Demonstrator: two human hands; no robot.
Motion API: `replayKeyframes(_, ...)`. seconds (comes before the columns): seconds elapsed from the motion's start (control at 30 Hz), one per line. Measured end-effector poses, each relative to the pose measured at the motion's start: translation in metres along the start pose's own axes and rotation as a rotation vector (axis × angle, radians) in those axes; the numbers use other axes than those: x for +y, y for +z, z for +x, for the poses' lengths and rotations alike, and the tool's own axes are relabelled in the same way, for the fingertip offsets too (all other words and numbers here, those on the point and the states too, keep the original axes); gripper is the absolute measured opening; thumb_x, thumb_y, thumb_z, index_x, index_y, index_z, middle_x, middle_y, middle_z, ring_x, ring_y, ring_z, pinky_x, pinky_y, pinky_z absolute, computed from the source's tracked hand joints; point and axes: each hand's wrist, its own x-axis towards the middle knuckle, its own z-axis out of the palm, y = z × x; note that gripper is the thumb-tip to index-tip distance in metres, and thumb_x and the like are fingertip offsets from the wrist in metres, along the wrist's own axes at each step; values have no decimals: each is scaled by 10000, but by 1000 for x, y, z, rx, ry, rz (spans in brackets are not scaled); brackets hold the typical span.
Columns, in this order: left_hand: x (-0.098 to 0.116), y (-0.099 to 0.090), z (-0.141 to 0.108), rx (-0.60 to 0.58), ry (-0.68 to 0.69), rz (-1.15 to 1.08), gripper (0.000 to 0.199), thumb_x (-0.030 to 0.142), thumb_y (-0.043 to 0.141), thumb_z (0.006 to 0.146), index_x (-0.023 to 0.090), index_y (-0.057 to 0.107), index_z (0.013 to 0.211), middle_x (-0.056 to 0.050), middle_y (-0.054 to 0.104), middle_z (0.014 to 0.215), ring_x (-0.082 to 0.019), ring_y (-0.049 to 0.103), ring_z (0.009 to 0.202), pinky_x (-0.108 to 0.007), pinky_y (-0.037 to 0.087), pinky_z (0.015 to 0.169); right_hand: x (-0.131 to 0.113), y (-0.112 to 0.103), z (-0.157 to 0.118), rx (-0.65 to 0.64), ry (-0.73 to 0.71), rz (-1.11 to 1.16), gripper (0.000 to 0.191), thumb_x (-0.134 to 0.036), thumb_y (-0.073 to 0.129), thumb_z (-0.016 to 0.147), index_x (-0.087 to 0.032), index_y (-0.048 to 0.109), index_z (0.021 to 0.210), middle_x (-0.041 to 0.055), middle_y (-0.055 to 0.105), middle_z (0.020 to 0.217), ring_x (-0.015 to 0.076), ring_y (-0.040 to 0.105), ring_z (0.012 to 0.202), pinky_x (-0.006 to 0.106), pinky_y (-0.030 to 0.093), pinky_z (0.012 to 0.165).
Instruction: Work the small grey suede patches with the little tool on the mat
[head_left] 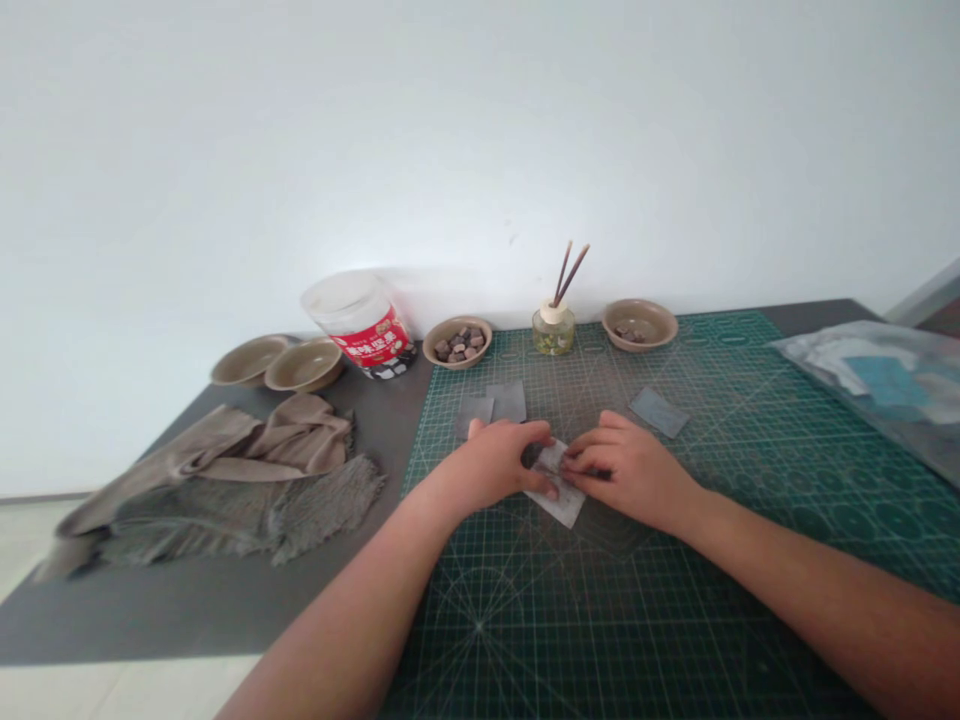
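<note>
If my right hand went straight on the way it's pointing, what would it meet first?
Your right hand is touching the pale sheet, so that comes first; just past it, probably your left hand, though depth is hard to judge.

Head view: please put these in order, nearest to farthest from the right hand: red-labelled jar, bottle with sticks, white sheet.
1. White sheet: touched by the right hand.
2. Bottle with sticks: beyond the hands, near the wall.
3. Red-labelled jar: farther left, beside the mat.
</note>
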Motion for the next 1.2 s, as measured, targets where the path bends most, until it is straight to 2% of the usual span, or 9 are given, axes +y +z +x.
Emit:
replayKeyframes(0.07,0,0,0,6,-1,7,507,530,812,723,279,653,1134,-12,729,1000,-286,646,1004,-370,332,860,1,1,1,4,-27,21,151,-274,680,939,-216,751,818,25,790,962,183,655,833,403,437,853)
replayKeyframes(0.2,-2,2,1,8,0,3,525,531,817,717,293,646,1152,-7,729,997,-285,648,994,-372,328,860,3,-1,3,31,25,-29,155,-285,674,945,-221,765,837,32,794,970,198,659,843,409,435,832)
replayKeyframes(0.4,-2,2,1,9,4,-11,496,526,820,717,280,641,1109,-1,724,995,-286,642,1008,-372,337,874,1,-1,2,-4,-29,-3,147,-271,680,937,-226,765,827,21,796,977,180,667,823,402,436,826)
replayKeyframes(0.5,0,1,0,4,-10,-1,518,530,808,728,296,637,1157,-10,717,993,-289,634,1016,-387,337,888,1,-3,0,1,20,-48,154,-280,679,936,-226,768,823,27,795,965,193,656,830,402,433,800)
replayKeyframes(0.67,0,1,0,3,-11,18,512,541,807,724,283,643,1135,-14,710,964,-291,629,999,-401,338,894,-3,-1,-1,-20,-25,-21,186,-294,684,934,-226,755,777,13,793,954,175,639,789,398,428,808)
replayKeyframes(0.83,0,1,0,-15,-21,13,536,544,794,735,302,631,1185,-11,715,990,-280,625,1005,-409,335,909,0,-2,-1,8,38,-90,178,-282,698,912,-232,747,749,18,788,930,187,634,797,400,435,795)
replayKeyframes(1.0,1,0,0,-22,-26,12,564,552,803,721,301,633,1196,-17,714,991,-290,624,1021,-406,337,922,-1,-1,-2,24,27,-98,175,-276,689,916,-225,738,757,25,783,925,188,633,801,400,441,803)
replayKeyframes(1.2,1,-1,-1,-8,-9,8,530,549,795,734,295,639,1173,-12,714,990,-292,625,1028,-388,338,913,-5,0,-2,-46,-26,-41,207,-305,694,923,-220,717,736,20,776,918,181,614,794,398,427,813)
